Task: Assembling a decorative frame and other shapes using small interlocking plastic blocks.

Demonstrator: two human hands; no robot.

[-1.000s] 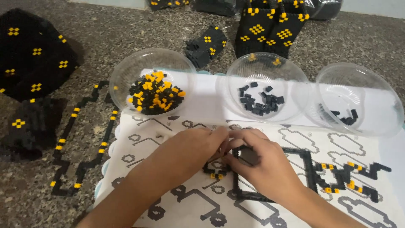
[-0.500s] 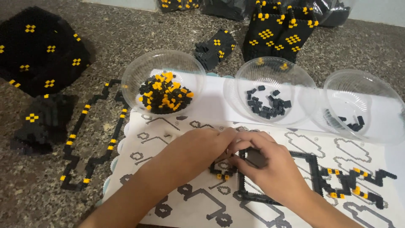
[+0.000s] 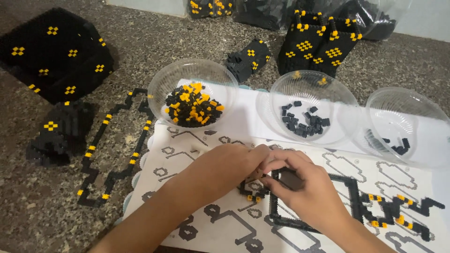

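Both hands meet over the small black-and-yellow block piece point(image 3: 253, 189), which lies just below the fingertips of the left hand point(image 3: 225, 171) and right hand point(image 3: 304, 189), both pinched together on it.

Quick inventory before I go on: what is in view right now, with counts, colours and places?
Clear plastic bowls: three, in a row above the pattern sheet.
Black and orange beads: a heap, in the left bowl.
Black beads: a small heap in the middle bowl; a few more in the right bowl.
Pattern sheet: one, white with black outlines, under the hands.
Bead chains: black with orange, on the sheet at right.
Long bead chain: black and orange, on the speckled counter, left.
Beaded bags: black with orange motifs, several, left and top.
Left hand: fingers on a small bead piece.
Right hand: beside it, fingers meeting the left hand's.
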